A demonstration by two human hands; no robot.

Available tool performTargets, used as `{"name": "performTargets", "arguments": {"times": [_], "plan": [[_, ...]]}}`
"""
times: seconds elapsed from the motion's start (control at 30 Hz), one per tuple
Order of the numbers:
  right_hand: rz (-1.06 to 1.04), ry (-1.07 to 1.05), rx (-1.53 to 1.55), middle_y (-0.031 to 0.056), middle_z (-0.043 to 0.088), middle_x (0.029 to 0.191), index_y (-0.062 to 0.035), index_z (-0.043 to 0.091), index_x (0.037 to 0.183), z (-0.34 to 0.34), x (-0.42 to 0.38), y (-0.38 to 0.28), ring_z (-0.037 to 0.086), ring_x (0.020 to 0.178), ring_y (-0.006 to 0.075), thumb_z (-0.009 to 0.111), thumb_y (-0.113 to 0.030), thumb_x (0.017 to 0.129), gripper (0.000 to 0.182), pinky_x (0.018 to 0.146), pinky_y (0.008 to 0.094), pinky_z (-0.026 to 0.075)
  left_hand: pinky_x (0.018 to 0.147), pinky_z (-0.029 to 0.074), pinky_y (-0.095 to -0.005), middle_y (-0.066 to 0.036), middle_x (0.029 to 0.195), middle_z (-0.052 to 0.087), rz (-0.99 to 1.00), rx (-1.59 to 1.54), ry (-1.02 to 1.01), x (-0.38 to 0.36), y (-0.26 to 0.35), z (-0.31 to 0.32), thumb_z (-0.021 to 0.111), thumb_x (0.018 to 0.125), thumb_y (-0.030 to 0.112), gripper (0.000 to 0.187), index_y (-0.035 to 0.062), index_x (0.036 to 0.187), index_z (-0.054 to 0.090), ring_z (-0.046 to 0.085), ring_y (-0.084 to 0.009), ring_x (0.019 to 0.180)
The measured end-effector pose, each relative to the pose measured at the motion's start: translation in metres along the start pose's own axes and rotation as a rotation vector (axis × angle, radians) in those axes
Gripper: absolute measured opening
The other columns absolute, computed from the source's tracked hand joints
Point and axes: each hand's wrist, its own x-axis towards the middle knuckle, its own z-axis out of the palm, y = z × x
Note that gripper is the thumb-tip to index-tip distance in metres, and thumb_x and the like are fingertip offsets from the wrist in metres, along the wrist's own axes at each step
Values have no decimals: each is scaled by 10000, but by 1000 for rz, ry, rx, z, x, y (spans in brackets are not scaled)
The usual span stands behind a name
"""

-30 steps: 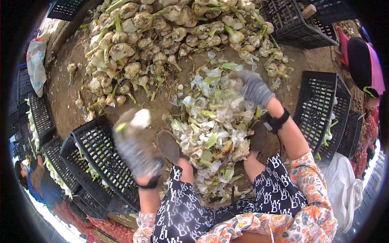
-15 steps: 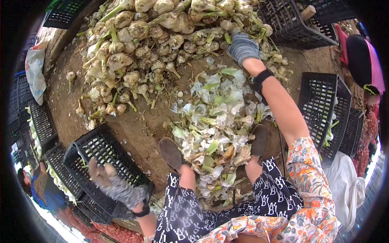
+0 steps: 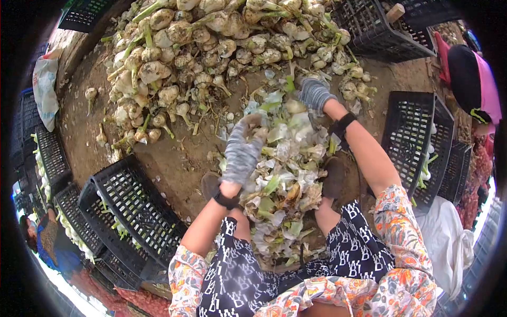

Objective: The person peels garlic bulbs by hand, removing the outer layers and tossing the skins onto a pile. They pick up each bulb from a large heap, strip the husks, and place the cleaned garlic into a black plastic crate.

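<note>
My right hand (image 3: 315,95), in a grey striped knit glove, is closed at the front edge of the garlic heap (image 3: 211,47). It grips a garlic bulb (image 3: 296,107) whose pale, blurred body shows beside the fingers, with a green stalk above. My left hand (image 3: 242,150), gloved the same way, hovers left of it over the peelings with thumb and fingers apart and nothing between them. Below both hands, a pile of white and green garlic skins (image 3: 282,174) lies between my shoes.
A black plastic crate (image 3: 140,206) with stalked garlic under it stands at my left. Another black crate (image 3: 409,137) leans at the right, near a white sack (image 3: 443,243). A crate (image 3: 380,31) stands behind the heap's right side. People sit at both edges.
My left hand has moved from the crate at the left to above the peelings. My right hand has drawn back slightly from the heap, with a garlic bulb now showing at it.
</note>
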Motion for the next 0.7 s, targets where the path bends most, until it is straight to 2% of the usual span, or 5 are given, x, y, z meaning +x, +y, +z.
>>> {"name": "performTargets", "arguments": {"times": [0.17, 0.27, 0.4, 0.53, 0.7], "plan": [[-142, 118, 1035, 115, 624, 894, 39, 577, 1016, -9, -55, -51, 564, 815, 176, 579, -283, 859, 358, 766, 305, 458, 976, 378, -329, -101, 1287, 421, 64, -128, -52, 6, 3, 16, 738, 708, 92, 789, 43, 1353, 287, 437, -202, 1155], [-306, 345, 970, 81, 626, 904, 27, 585, 1022, -2, -73, -68, 550, 832, 130, 584, -297, 856, 364, 749, 302, 464, 971, 386, -337, -106, 1288, 424, 61, -361, -72, 2, 13, 21, 738, 707, 96, 794, 53, 1358, 287, 431, -202, 1168], [-33, 15, 1091, 78, 629, 869, 20, 597, 1009, -32, -95, -85, 564, 806, 124, 590, -319, 853, 374, 720, 277, 471, 960, 398, -322, -88, 1266, 453, 133, -228, -35, -5, 15, 18, 757, 669, 60, 790, 64, 1337, 336, 463, -189, 1136], [-57, -77, 1183, 92, 639, 875, 38, 592, 1007, -42, -103, -85, 575, 786, 123, 619, -275, 837, 357, 715, 273, 478, 947, 410, -321, -90, 1227, 483, 142, -180, -37, -7, 13, 16, 767, 666, 82, 768, 58, 1319, 363, 485, -190, 1109], [-260, 113, 1083, 91, 642, 890, 54, 585, 1022, -37, -105, -78, 578, 814, 124, 631, -214, 821, 338, 753, 272, 471, 925, 429, -325, -100, 1187, 491, 50, -373, -115, -8, 21, 12, 770, 686, 203, 750, 28, 1295, 369, 503, -181, 1067]]}}
